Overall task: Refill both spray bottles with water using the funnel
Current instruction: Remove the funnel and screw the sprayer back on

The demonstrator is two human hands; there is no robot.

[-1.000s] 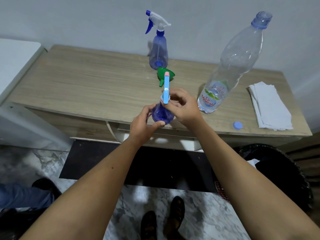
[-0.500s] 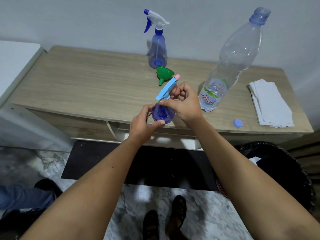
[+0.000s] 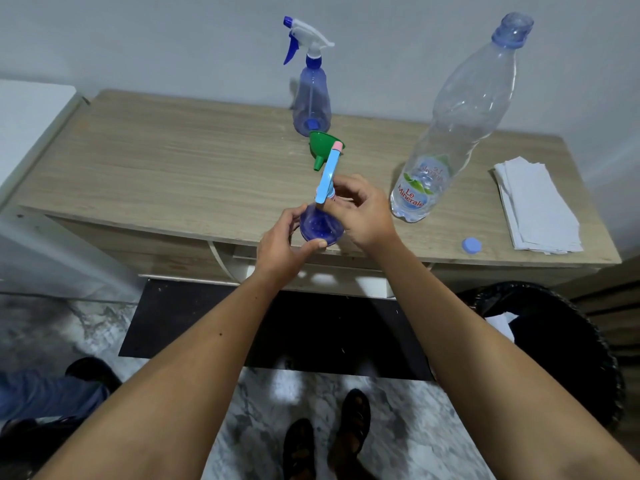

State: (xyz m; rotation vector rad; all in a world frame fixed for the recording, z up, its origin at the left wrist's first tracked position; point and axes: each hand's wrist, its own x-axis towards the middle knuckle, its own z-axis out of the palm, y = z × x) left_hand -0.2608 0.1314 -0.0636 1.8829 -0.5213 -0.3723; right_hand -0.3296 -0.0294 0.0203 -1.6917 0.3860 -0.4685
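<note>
A small blue spray bottle (image 3: 320,226) stands near the front edge of the wooden table (image 3: 173,168). My left hand (image 3: 284,244) grips its body. My right hand (image 3: 360,211) holds its neck under the light blue spray head with a pink tip (image 3: 330,174). A green funnel (image 3: 323,147) lies on its side just behind. The second spray bottle (image 3: 311,95), with a white and blue trigger, stands at the back by the wall. A large clear water bottle (image 3: 460,126) stands uncapped at the right with a little water in it.
A blue bottle cap (image 3: 471,244) lies near the front right edge. A stack of white paper napkins (image 3: 535,206) sits at the far right. A dark bin (image 3: 554,348) stands on the floor at the right. A white surface (image 3: 31,123) adjoins the table's left side.
The spray head has turned in my right hand, its pink tip swinging right and then partly back. My left hand has kept its hold on the bottle's body.
</note>
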